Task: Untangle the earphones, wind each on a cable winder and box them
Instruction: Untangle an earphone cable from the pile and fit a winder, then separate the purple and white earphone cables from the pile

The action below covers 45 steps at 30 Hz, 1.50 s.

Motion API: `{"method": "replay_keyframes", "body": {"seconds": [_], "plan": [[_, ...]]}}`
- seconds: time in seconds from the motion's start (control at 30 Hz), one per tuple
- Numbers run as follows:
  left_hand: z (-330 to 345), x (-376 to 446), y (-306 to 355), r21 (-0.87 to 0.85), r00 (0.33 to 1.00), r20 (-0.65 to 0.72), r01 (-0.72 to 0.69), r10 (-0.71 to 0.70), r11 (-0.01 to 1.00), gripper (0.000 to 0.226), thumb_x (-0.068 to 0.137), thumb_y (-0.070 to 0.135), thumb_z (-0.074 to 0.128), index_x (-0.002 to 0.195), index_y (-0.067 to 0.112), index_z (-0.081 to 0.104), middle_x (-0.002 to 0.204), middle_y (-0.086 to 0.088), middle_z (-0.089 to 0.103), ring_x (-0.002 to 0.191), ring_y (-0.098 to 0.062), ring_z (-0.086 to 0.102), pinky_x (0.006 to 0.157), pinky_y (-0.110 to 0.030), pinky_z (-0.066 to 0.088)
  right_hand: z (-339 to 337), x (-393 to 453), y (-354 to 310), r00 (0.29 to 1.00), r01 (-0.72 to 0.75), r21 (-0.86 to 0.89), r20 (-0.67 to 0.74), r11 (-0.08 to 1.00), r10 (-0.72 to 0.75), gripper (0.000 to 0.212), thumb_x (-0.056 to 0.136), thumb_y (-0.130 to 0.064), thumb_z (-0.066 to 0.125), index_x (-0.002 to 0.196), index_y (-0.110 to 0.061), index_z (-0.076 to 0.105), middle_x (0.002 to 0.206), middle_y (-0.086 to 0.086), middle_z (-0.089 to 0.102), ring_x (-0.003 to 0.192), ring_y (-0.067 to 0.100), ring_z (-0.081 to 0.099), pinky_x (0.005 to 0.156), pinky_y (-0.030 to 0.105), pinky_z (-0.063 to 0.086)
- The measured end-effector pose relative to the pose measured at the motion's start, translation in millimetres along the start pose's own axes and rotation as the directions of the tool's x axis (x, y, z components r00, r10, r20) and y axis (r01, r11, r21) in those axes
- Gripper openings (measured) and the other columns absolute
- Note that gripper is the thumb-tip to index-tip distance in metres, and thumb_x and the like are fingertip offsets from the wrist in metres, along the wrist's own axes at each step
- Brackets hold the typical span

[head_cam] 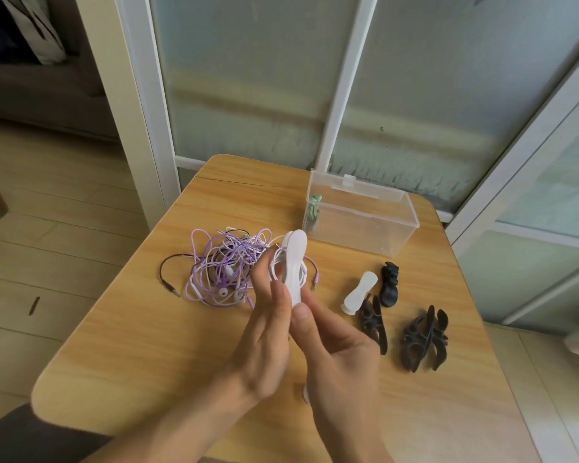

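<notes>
Above the table's middle, my right hand (335, 345) grips the lower end of a white cable winder (295, 259) with white earphone cable wound round its waist. My left hand (264, 335) holds the winder's left side, fingers on the wound cable. Behind it lies a tangle of purple and white earphones (224, 265), with a black cable (171, 272) trailing out to the left. A clear plastic box (358, 215) stands open at the back, a green earphone on a winder (313, 212) inside at its left end.
To the right lie a spare white winder (360, 292) and three black winders (390, 284), (373, 324), (423, 339). The wooden table (147, 345) ends near me and at the left. Frosted glass doors stand behind it.
</notes>
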<state>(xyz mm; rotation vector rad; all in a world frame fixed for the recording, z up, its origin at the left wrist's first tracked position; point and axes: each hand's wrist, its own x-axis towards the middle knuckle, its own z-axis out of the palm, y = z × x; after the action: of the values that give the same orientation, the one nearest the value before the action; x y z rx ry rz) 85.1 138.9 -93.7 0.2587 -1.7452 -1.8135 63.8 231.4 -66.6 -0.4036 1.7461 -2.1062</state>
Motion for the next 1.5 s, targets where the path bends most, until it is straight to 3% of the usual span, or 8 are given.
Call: {"method": "replay_keyframes", "body": {"seconds": [0.1,0.27,0.5,0.6,0.93,1.13,1.3,1.5], "plan": [[-1,-3,-5,-0.005,0.996,0.091,-0.001,0.001,1.0,0.074,0.09,0.076,0.026,0.15,0.035,0.011,0.153,0.009,0.035,0.143,-0.013,0.033,0.118,-0.036,0.027,-4,5,-1,0.997,-0.071,0.016,-0.038,0.997,0.071,0.023,0.079,-0.019,0.078,0.102,-0.017,0.079,0.1,0.002,0.079,0.072,0.006,0.068,0.057,0.011,0.051],[2,4,-3,0.05,0.993,0.112,-0.038,0.032,0.998,0.07,0.093,0.069,0.034,0.15,0.034,0.012,0.148,0.022,0.041,0.14,-0.002,0.035,0.113,-0.026,0.031,-14,18,-11,0.994,-0.074,0.097,-0.073,0.993,0.082,0.025,0.074,-0.004,0.079,0.098,0.0,0.077,0.088,0.013,0.078,0.078,0.019,0.076,0.071,0.026,0.06],[-33,27,14,0.372,0.987,-0.046,-0.129,0.157,0.919,0.029,0.09,0.025,0.057,0.118,0.027,0.055,0.12,0.018,0.055,0.11,-0.008,0.057,0.087,-0.04,0.053,-33,103,-60,0.927,0.169,-0.489,-0.216,0.856,-0.307,0.021,0.082,-0.029,0.082,0.101,-0.02,0.079,0.087,-0.005,0.079,0.079,0.008,0.075,0.075,0.027,0.06],[-55,42,16,0.563,0.965,-0.02,-0.205,0.261,0.8,0.015,0.089,0.02,0.054,0.101,0.02,0.062,0.106,0.015,0.056,0.106,-0.005,0.053,0.085,-0.021,0.048,-28,165,-73,0.913,0.137,-0.741,-0.164,0.657,-0.375,0.014,0.08,-0.028,0.082,0.092,-0.02,0.081,0.076,-0.008,0.075,0.07,0.006,0.071,0.074,0.034,0.062],[-88,61,13,0.836,0.962,0.075,-0.204,0.262,0.509,0.025,0.088,0.037,0.046,0.099,0.024,0.065,0.11,0.007,0.053,0.114,-0.017,0.041,0.091,-0.027,0.023,-5,257,-45,0.974,-0.138,-0.948,-0.183,0.288,-0.133,0.041,0.067,-0.032,0.093,0.072,-0.003,0.065,0.063,0.005,0.063,0.063,0.02,0.064,0.049,0.028,0.046],[-103,59,13,0.896,0.999,0.007,0.013,-0.045,0.443,0.046,0.091,0.048,0.04,0.131,0.029,0.052,0.137,-0.004,0.037,0.132,-0.022,0.03,0.105,-0.038,0.027,11,263,-43,0.999,-0.005,-0.989,0.003,0.147,0.051,0.061,0.099,-0.055,0.048,0.073,-0.003,0.066,0.067,0.009,0.064,0.072,0.028,0.063,0.064,0.03,0.044],[-107,56,8,0.875,0.972,0.111,0.003,-0.207,0.483,0.056,0.096,0.045,0.05,0.147,0.031,0.031,0.143,0.0,0.029,0.131,-0.023,0.039,0.106,-0.038,0.036,10,247,-57,0.98,0.145,-0.977,0.164,0.159,0.114,0.054,0.109,-0.04,0.028,0.131,-0.004,0.062,0.117,0.027,0.066,0.114,0.042,0.059,0.103,0.047,0.044],[-108,58,-1,0.863,0.963,0.162,-0.033,-0.215,0.504,0.082,0.09,0.047,0.061,0.152,0.042,0.008,0.137,0.003,0.031,0.122,-0.019,0.044,0.1,-0.038,0.042,9,187,-64,0.875,0.443,-0.836,0.325,0.324,-0.358,0.046,0.106,-0.034,0.046,0.089,-0.004,0.077,0.09,0.006,0.078,0.08,0.019,0.072,0.079,0.039,0.058]]}}
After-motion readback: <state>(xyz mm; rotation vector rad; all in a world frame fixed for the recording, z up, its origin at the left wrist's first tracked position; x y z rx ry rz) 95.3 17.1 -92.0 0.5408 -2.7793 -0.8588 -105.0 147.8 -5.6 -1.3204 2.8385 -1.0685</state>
